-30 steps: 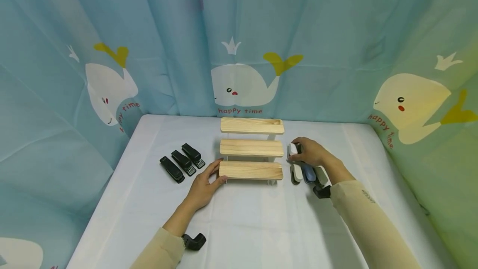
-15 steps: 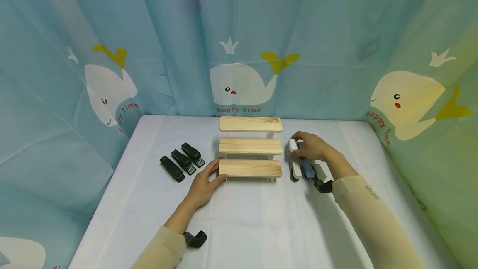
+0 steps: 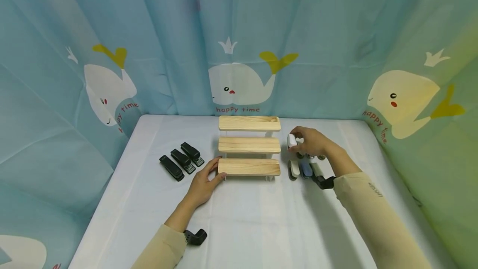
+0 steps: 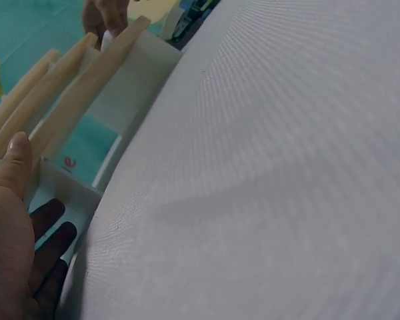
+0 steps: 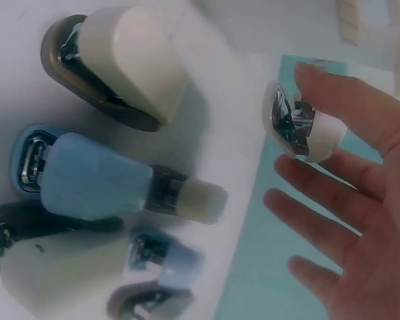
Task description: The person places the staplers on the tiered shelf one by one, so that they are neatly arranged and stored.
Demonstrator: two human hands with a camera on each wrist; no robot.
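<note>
My right hand (image 3: 311, 141) pinches a small white stapler (image 3: 292, 140) between thumb and fingers, just right of the wooden shelf. The right wrist view shows its metal end; the stapler (image 5: 320, 133) appears raised off the table. Below it stand a cream stapler (image 5: 133, 60), a blue stapler (image 5: 97, 177) and a grey-green stapler (image 5: 63, 270), with several smaller staplers (image 5: 203, 200) behind them. My left hand (image 3: 201, 186) grips the left end of the lowest step of the three-tier shelf (image 3: 249, 167), thumb on its front edge and the other fingers by the clear side panel.
Three black staplers (image 3: 182, 161) lie in a slanted row on the white table (image 3: 239, 227), left of the shelf. A blue whale-print curtain (image 3: 321, 90) encloses the table's back and sides. Both wrists wear a black camera mount (image 3: 196, 237).
My right hand has moved slightly back and up with the white stapler, uncovering small staplers behind the larger ones. The left hand keeps its place on the shelf.
</note>
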